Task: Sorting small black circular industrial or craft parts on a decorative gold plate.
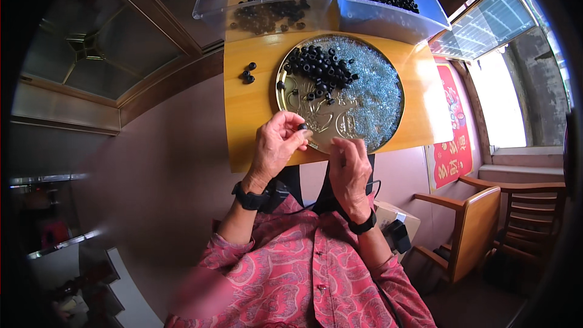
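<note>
Over the near rim of a round gold-coloured tray [328,123], my left hand [274,149] pinches a black bead [302,126] between thumb and fingertips. Just right of it, my right hand [351,173] has its thumb and fingers pressed together; what they hold, if anything, I cannot make out. A heap of black beads [319,65] lies in the tray's upper left part. Tiny clear bluish beads [378,88] cover its right side. Both wrists wear black bands.
A yellow wooden table [248,115] bears the tray and several loose black beads [248,75] at left. Behind stand two clear plastic bins: the left bin [209,9] has scattered black beads, the right bin [388,23] a thick heap. A wooden chair [475,231] stands at right.
</note>
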A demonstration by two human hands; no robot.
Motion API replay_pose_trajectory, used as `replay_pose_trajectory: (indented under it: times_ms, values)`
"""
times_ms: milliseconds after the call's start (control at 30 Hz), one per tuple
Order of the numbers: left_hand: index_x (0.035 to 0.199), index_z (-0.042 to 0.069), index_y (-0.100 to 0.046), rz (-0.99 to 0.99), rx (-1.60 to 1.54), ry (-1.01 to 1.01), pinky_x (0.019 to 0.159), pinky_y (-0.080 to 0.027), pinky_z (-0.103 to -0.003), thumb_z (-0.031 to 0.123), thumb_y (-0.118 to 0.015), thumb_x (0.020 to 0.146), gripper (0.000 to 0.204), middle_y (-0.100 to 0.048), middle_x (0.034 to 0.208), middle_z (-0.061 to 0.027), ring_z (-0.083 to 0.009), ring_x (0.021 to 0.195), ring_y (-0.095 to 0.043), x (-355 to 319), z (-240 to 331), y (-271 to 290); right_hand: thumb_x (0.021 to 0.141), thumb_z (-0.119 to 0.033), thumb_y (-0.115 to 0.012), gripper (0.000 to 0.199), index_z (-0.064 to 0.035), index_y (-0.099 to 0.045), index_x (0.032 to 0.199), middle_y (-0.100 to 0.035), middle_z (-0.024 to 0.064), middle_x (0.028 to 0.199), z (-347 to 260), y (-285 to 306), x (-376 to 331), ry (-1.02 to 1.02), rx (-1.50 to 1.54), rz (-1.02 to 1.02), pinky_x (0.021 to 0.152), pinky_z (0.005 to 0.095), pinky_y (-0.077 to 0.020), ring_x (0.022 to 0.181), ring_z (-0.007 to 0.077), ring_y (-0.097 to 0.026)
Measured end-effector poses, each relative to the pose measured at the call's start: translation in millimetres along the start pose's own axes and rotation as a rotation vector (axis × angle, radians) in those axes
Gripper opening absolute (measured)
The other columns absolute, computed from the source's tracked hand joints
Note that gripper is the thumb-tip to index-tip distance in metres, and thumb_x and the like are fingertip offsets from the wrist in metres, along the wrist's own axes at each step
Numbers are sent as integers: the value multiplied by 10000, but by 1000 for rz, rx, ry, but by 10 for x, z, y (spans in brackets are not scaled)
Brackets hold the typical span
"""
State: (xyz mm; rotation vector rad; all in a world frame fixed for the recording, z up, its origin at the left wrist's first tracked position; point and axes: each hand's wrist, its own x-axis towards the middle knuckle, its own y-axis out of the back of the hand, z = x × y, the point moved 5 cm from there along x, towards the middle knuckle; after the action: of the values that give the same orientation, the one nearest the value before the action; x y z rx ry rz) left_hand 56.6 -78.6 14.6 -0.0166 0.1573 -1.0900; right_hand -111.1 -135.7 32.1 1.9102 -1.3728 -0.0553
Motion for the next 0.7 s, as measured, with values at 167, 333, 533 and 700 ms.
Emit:
replay_pose_trajectory:
  times_ms: [167, 333, 533, 700]
  values:
    - [1176, -49, -607, -19, -94, 92, 712, -582, -251, 11, -616, 914, 268, -641, 887, -46, -97, 758, -639, -218, -166, -91, 799, -57, -622, 295, -47, -610, 1094, -581, 133, 997, 119, 121, 152, 38, -298, 72, 745, 429, -465, 882, 327, -588]
    - [1134, -25, -634, -19, -305, 182, 730, -590, -285, 75, -640, 921, 235, -663, 906, -59, -123, 770, -658, -315, -301, -83, 746, -63, -618, 409, -43, -614, 1155, -524, 144, 1258, 114, 63, 278, 90, -570, 39, 960, 495, -325, 1139, 329, -492]
    - [1109, -14, -641, -9, -417, 228, 730, -592, -306, 106, -634, 931, 215, -667, 937, -69, -142, 771, -668, -382, -367, -88, 743, -50, -614, 306, -70, -636, 1048, -573, 137, 1178, 195, 41, 287, 140, -365, 9, 992, 470, -312, 1140, 325, -505]
    - [1106, -17, -640, -12, -437, 231, 725, -591, -306, 118, -635, 933, 219, -666, 946, -70, -139, 773, -664, -402, -392, -95, 770, -48, -616, 246, -91, -631, 1012, -596, 118, 1127, 332, 202, 239, 79, -304, 136, 965, 466, -343, 1087, 318, -531]
